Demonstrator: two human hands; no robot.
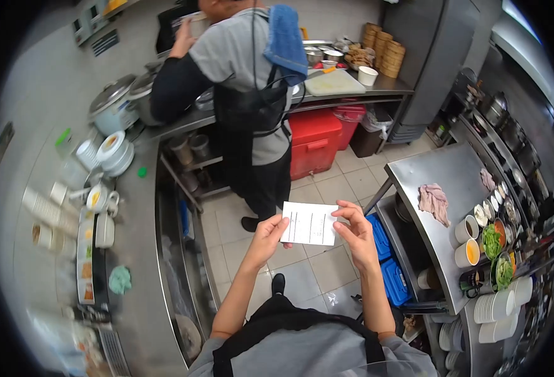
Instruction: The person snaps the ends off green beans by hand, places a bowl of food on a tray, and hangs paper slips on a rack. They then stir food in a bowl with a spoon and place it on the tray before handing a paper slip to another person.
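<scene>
A white paper slip (308, 224), thin, flat and nearly rectangular, with dark printed lines, is held up in mid-air over the square floor tiles (327, 268). The left hand (266, 242) pinches one side edge between thumb and fingers; the right hand (357, 235) grips the opposite edge lightly, its thumb and fingertips at the paper. To the right, a smooth metal table (424, 176) bears a crumpled pinkish cloth (434, 204). Near its far edge, a round white tub (467, 253) contains something orange-yellow, beside leafy greens (492, 242) and nested white bowls (494, 308). On the left counter (135, 232), a long, narrow container (86, 257) holds small portions of food in separate compartments, with a wrinkled green cloth (119, 279) nearby. Beyond the slip, a co-worker (233, 69) with a textured blue towel (286, 44) over one shoulder stands beside a boxy red cooler (315, 141); ribbed round steamers (392, 60) are stacked on the back counter (387, 87).
</scene>
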